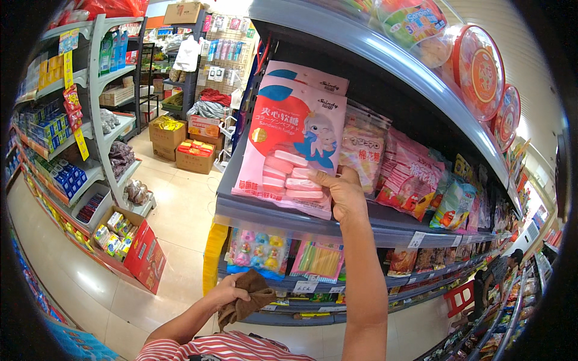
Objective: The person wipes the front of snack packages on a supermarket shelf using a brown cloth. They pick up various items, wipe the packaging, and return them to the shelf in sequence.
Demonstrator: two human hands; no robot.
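Note:
My right hand (345,192) grips the lower right side of a pink bag of sandwich fudge (289,149), thumb on its front. The bag stands at the left end of a dark metal shelf (289,215), and a matching bag (311,74) shows behind its top edge. Down by my body, my left hand (230,291) holds a crumpled brown cloth (248,295) in front of the lower shelves. Just right of the fudge stands a bag of marshmallows (363,149), with a pink marshmallow bag (411,176) beyond it.
Above hangs an upper shelf edge (384,58) bearing round candy tubs (478,72). A red carton of small boxes (144,252) stands on the floor at left, near another shelf rack (95,90). Cartons (194,155) sit farther back. A person (492,280) is low in the right aisle beside a red stool (459,298).

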